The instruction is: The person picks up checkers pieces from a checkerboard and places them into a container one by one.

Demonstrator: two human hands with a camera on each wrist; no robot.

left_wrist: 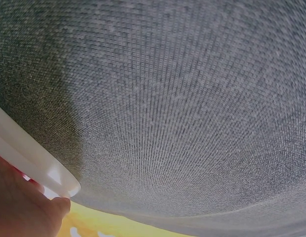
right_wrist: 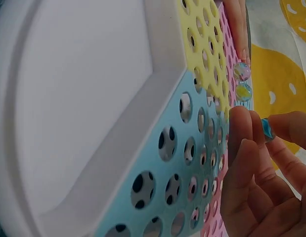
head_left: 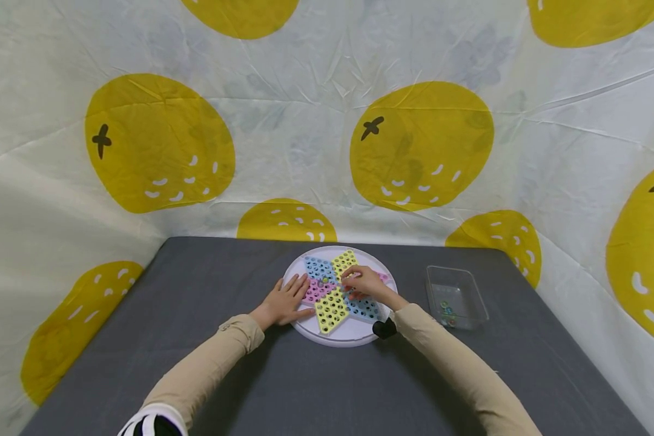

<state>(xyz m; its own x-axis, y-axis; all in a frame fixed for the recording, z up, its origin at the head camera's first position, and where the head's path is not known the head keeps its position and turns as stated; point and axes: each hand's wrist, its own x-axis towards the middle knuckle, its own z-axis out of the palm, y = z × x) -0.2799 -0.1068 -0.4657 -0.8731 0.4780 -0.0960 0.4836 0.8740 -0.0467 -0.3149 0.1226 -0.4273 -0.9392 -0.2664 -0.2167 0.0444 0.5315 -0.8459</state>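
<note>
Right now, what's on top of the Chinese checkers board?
Two marbles show on the board; the left hand touches its rim. The right hand hides some holes beneath.

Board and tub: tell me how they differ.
The board is round, the tub rectangular. The board is white with a coloured star, the tub see-through. The left hand touches the board; no hand touches the tub. Both sit on the dark table and hold marbles.

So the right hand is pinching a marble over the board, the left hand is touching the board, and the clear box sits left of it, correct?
Not quite: the head view shows the clear box right of the board. The right hand is pinching a marble over the board; the left hand is touching the board.
</note>
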